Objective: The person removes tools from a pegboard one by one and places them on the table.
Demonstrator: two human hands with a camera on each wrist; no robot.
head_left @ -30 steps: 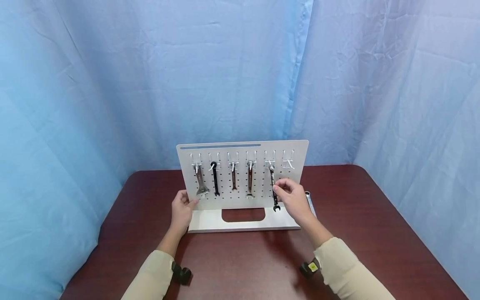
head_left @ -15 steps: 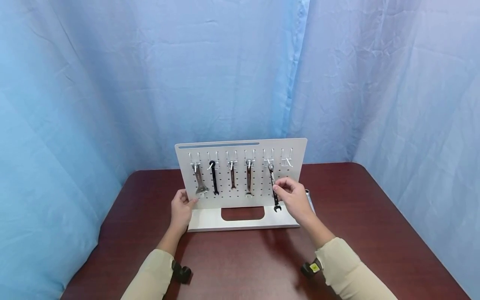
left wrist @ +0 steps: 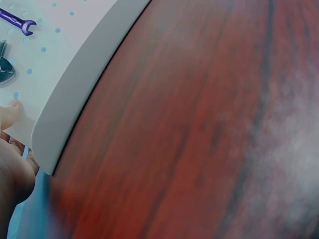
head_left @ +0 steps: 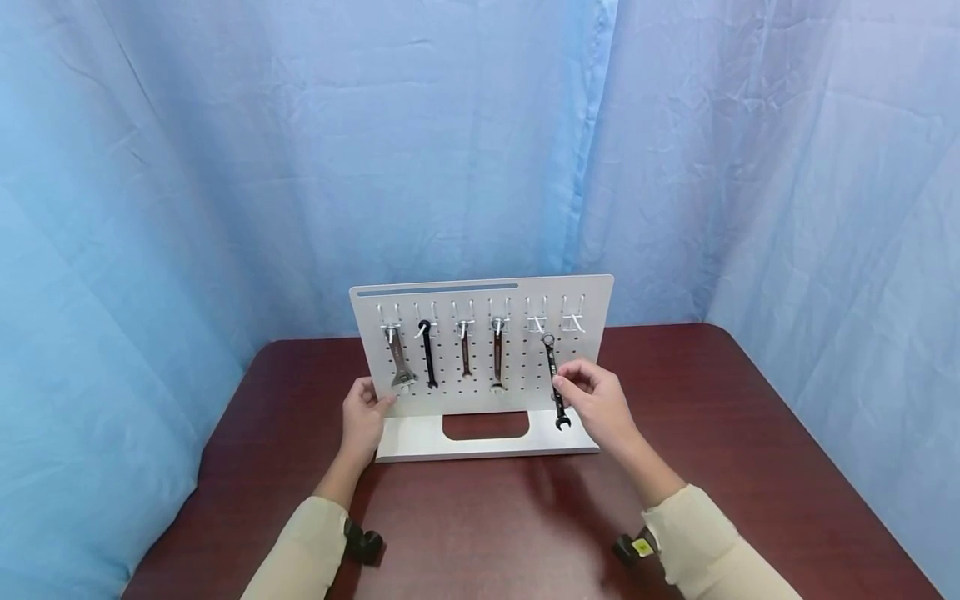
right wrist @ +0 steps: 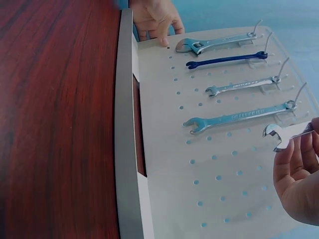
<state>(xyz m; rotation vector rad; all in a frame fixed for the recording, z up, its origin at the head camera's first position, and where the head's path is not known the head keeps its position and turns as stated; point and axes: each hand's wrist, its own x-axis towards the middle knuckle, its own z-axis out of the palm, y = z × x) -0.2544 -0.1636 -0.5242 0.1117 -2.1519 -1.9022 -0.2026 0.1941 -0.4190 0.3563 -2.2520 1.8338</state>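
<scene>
A combination wrench is pinched between the thumb and fingers of my right hand, in front of the pegboard's right part. Its ring end is up, just below and right of the fifth hook, and appears apart from it. In the right wrist view the wrench's open jaw end juts out from the fingers. My left hand grips the lower left edge of the white pegboard, thumb in front and fingers behind, as the left wrist view also shows.
On the board hang an adjustable wrench, a dark wrench, a short wrench and a longer wrench. The rightmost hook holds nothing. A dark red table carries the stand; blue curtains surround it.
My right hand has moved slightly right and down with the wrench, its ring end coming away from the fifth hook. The silver tool behind that hand is now hidden. My left hand stays put.
</scene>
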